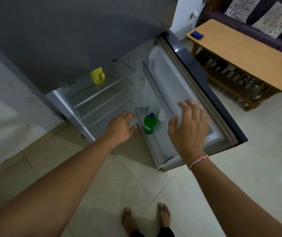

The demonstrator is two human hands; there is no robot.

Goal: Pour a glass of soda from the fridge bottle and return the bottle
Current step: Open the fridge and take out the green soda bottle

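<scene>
the green soda bottle (149,124) stands in the open fridge door's lowest bin (155,147). left hand (120,128) hovers loosely open beside it; right hand (189,127), fingers spread, empty. yellow container (97,77) on an inner shelf.

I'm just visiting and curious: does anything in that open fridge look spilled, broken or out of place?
Nothing stands out. The green soda bottle stands upright, capped, in the lowest door shelf. A yellow object sits on an inner shelf. Both hands, left hand and right hand, are open and hold nothing.
</scene>
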